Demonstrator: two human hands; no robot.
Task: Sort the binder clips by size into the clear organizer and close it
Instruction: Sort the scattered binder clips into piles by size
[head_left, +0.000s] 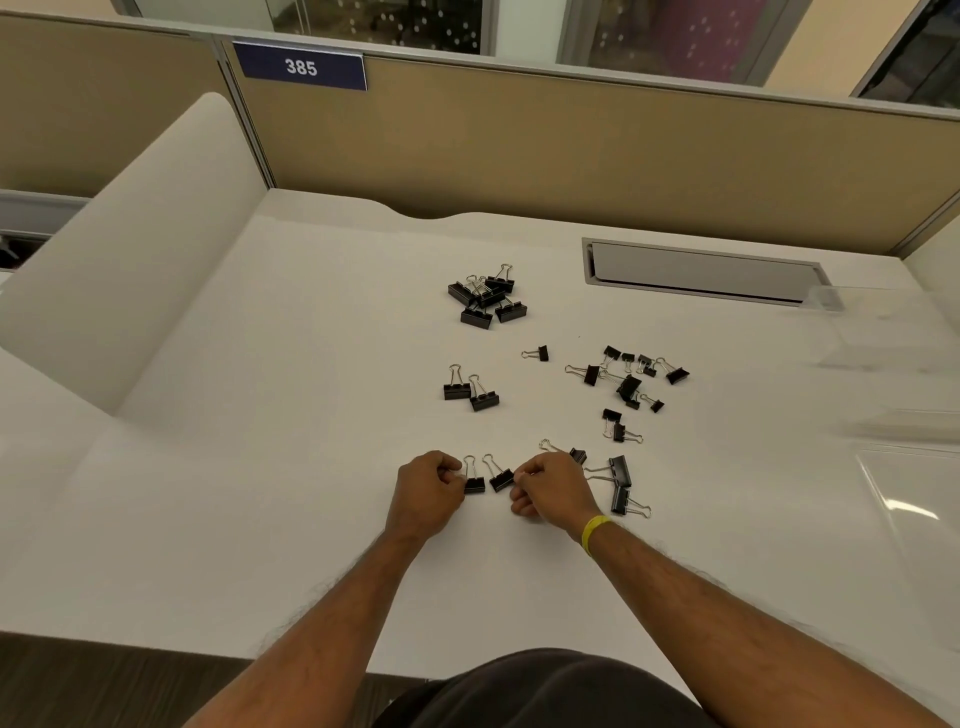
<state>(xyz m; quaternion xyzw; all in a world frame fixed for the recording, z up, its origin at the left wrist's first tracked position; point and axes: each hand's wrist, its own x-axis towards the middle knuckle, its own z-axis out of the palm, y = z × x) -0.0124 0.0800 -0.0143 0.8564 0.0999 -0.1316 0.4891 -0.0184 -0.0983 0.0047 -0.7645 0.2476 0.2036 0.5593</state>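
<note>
Clips (477, 317) black w/ silver loops — L hand (428, 491), R hand (555, 488) each pinching one

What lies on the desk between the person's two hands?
Head view: two black binder clips side by side, the left clip pinched by the left hand, the right clip by the right hand.

White desk (260, 467), tan partition (571, 156) along the back, blue 385 sign (300, 66) on its top edge, grey cable hatch (701, 273) flush at right, white side divider (130, 249) at left
</note>
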